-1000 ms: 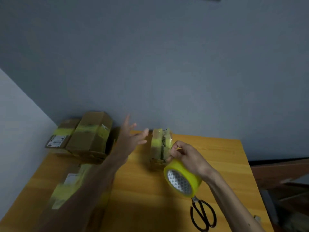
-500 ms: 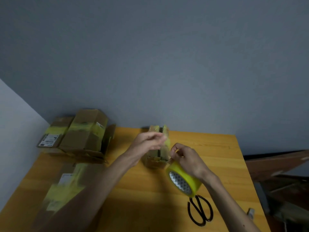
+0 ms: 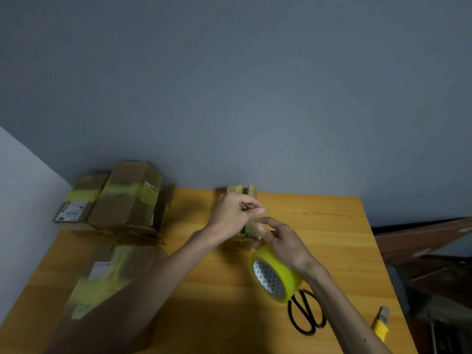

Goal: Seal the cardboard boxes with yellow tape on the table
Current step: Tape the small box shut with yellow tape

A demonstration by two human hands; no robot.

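Note:
A roll of yellow tape [image 3: 277, 274] hangs over the wooden table [image 3: 332, 226], gripped from above by my right hand [image 3: 286, 244]. Just left of it, my left hand [image 3: 233, 217] has its fingers curled, and thumb and forefinger pinch what looks like the thin free end of the tape. Behind both hands stands a small cardboard box [image 3: 242, 191] with yellow tape on it, mostly hidden by them.
Two taped boxes [image 3: 127, 200] [image 3: 81, 198] sit at the table's back left by the wall. A larger taped box [image 3: 102, 277] lies at the near left under my left forearm. Black scissors [image 3: 306, 318] and a yellow cutter [image 3: 381, 323] lie at the near right.
My left hand came back from the left with open fingers, curled over the small box and met my right hand at the tape's end. The roll stayed roughly in place.

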